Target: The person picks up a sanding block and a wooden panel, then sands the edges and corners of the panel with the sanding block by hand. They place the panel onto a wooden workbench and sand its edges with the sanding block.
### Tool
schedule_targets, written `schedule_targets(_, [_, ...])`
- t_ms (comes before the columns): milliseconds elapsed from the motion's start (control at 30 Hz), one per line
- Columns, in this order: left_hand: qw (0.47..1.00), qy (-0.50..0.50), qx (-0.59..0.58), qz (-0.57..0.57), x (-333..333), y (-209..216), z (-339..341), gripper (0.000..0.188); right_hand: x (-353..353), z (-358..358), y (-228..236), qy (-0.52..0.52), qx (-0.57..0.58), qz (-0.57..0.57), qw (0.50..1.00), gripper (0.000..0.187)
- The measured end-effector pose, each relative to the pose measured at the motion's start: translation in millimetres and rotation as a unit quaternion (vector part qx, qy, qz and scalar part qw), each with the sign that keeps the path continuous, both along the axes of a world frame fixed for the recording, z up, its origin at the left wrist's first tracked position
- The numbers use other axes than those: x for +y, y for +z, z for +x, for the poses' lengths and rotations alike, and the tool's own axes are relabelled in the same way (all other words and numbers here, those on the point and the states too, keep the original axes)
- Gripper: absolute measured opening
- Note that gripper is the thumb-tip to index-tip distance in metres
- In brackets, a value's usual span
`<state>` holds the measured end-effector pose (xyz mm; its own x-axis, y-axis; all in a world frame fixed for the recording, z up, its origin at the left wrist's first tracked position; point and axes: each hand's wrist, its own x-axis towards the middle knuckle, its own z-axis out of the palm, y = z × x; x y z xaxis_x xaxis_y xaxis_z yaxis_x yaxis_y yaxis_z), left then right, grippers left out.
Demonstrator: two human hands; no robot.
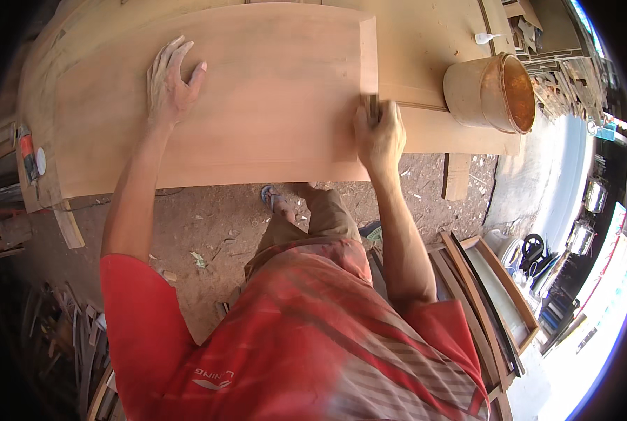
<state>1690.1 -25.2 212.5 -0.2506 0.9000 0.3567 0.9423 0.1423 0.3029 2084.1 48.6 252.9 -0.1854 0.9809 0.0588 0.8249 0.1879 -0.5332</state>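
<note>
A large reddish-brown wooden panel [264, 91] lies flat across the workbench in front of me. My left hand [170, 90] rests palm-down on its left part, fingers and thumb spread. At the panel's right edge, my right hand [382, 140] is closed around a small dark block [374, 109], smeared slightly by motion. The block sits by the pale strip [368, 59] along that edge; its underside is hidden by my fingers, and I cannot tell its exact kind.
A dusty plastic bucket [473, 91] lies tipped on the bench at right, near a white squeeze bottle [483, 38]. A red-and-black power tool [27, 153] is at the bench's left end. Wooden frames [499, 281] lean at lower right; scrap wood [82, 337] is heaped lower left.
</note>
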Motion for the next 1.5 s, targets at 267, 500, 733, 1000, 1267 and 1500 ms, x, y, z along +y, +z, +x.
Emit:
schedule_targets(267, [1.0, 0.014, -0.004, -0.003, 21, 8, 10, 0.047, 153, -47, -3, -0.011, 0.032, 0.019, 0.999, 0.035])
schedule_targets(500, [0.999, 0.024, -0.013, -0.026, 1, 13, 7, 0.046, 15, -2, 0, 0.03, 0.108, -0.019, 0.994, 0.029])
schedule_targets(733, [0.999, 0.011, -0.021, -0.046, 25, 22, 21, 0.044, 191, -54, -5, 0.013, 0.052, -0.034, 0.998, 0.038])
schedule_targets(1000, [1.0, 0.012, 0.0, -0.018, 8, 7, 5, 0.043, -48, 43, -8, 0.051, 0.057, -0.007, 0.997, 0.026])
schedule_targets(1267, [0.998, -0.042, 0.005, 0.04, 20, -3, 7, 0.04, 129, -30, -12, -0.006, 0.051, -0.048, 0.998, 0.036])
schedule_targets(1500, [0.999, 0.0, 0.043, 0.032, 12, 1, 4, 0.042, -96, 50, -7, -0.008, 0.067, 0.007, 0.998, 0.024])
